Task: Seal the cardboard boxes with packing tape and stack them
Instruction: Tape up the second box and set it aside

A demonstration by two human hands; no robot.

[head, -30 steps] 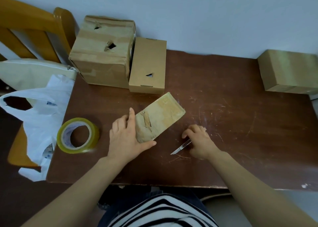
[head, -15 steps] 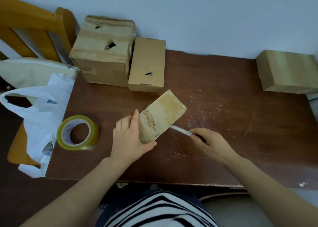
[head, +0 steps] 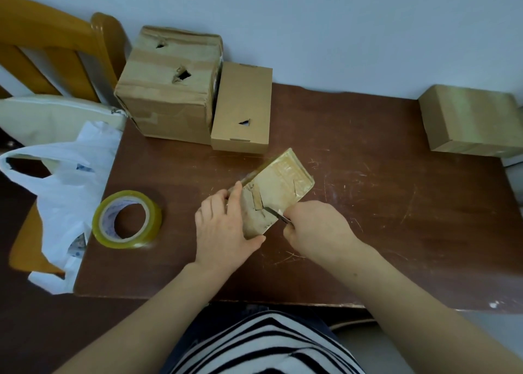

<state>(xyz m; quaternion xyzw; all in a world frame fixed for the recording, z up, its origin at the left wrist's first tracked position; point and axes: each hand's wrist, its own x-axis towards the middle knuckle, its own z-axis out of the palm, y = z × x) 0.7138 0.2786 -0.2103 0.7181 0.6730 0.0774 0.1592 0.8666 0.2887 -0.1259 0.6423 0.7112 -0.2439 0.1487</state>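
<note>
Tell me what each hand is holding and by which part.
The left hand grips the small box by its near end. The right hand holds a knife by its handle end, blade against the box.

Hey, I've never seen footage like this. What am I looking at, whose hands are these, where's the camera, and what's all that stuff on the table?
There is no machine here. These are a person's two bare hands, filmed by a wide-angle camera worn on their head and looking down at a brown table. That is why both arms come in from the bottom of the picture.

The left hand holds a small box, wrapped in tape, steady on the table. The right hand grips a thin blade, with its tip against that box.

Also on the table are a tape roll to the left, a big box and a flat box side by side at the back, and a far box on the right. A white bag and a wooden chair are beside the table's left edge.
</note>
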